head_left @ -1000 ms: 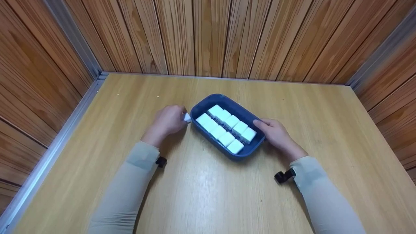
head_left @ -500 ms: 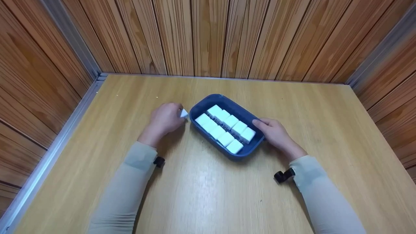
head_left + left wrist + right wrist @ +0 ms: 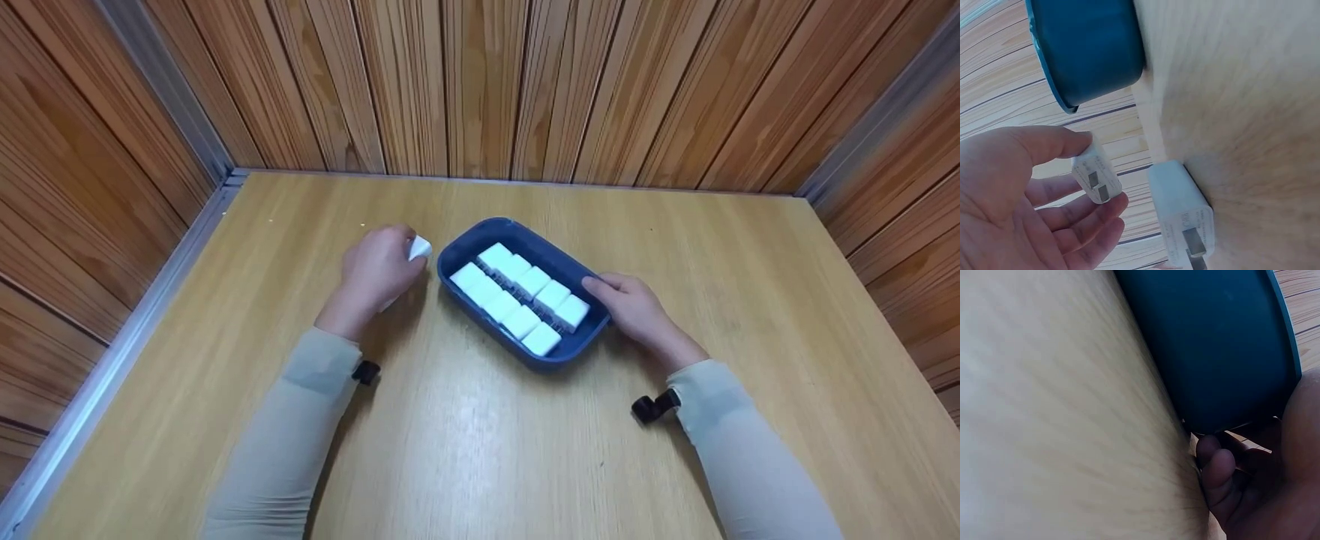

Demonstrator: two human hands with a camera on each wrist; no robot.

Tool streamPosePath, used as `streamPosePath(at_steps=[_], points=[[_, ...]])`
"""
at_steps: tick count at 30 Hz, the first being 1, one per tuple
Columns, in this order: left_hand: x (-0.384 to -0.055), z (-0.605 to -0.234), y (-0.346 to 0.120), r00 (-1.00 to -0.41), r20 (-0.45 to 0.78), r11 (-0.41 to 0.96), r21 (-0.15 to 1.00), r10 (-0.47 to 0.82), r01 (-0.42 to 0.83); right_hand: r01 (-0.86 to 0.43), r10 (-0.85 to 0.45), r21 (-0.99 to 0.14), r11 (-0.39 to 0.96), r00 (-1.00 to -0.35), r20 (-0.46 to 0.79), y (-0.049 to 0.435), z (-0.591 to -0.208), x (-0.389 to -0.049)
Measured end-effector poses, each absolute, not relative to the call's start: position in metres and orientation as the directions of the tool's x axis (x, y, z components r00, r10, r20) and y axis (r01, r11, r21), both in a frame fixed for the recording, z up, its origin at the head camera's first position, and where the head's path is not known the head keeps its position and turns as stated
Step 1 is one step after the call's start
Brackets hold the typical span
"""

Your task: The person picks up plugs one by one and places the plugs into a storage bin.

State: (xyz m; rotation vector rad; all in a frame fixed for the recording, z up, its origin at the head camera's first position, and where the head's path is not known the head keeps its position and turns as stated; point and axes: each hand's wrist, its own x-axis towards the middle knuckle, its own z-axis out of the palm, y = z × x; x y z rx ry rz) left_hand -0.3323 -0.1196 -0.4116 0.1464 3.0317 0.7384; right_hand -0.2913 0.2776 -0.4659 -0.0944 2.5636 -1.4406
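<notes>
My left hand (image 3: pixel 381 264) pinches a white plug charger (image 3: pixel 1096 171) between thumb and fingers, above the table and just left of the blue bin (image 3: pixel 450 281). Its two flat metal prongs face the left wrist camera. A second white charger (image 3: pixel 1179 208) lies on the table under that hand; in the head view the hand hides nearly all of it. Inside the bin, several white chargers (image 3: pixel 501 306) lie in two rows. My right hand (image 3: pixel 637 311) grips the bin's right end, thumb on the rim and fingers beneath or behind, partly dark in the right wrist view.
The bin stands slantwise on a wooden table (image 3: pixel 465 450). Wood-plank walls (image 3: pixel 480 90) close off the back and both sides, with a metal rail (image 3: pixel 112 352) along the left edge. Tiny pale specks dot the table's far left.
My left hand has drawn slightly away from the bin, back and to the left, and the charger has turned in its fingers. The right hand and the bin stay almost still.
</notes>
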Motion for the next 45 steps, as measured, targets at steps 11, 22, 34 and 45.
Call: streamPosePath(at_steps=[11,22,34,45], points=[[-0.326,-0.402,-0.114,-0.996,0.045,0.854,0.514,0.072,0.085,0.037,-0.161,-0.856,0.516,-0.977,-0.14,0.277,-0.466,-0.291],[-0.32,-0.391,-0.105,-0.993,0.078,0.788,0.605,0.087,0.116,0.06,-0.165,-0.854,0.516,-0.972,-0.168,0.279,-0.465,-0.29],[-0.309,-0.383,-0.086,-0.982,0.105,0.694,0.696,0.158,0.186,0.058,-0.144,-0.852,0.521,-0.977,-0.155,0.278,-0.467,-0.293],[-0.305,-0.383,-0.063,-0.967,0.117,0.681,0.691,0.225,0.242,0.065,-0.149,-0.856,0.514,-0.975,-0.164,0.278,-0.466,-0.292]])
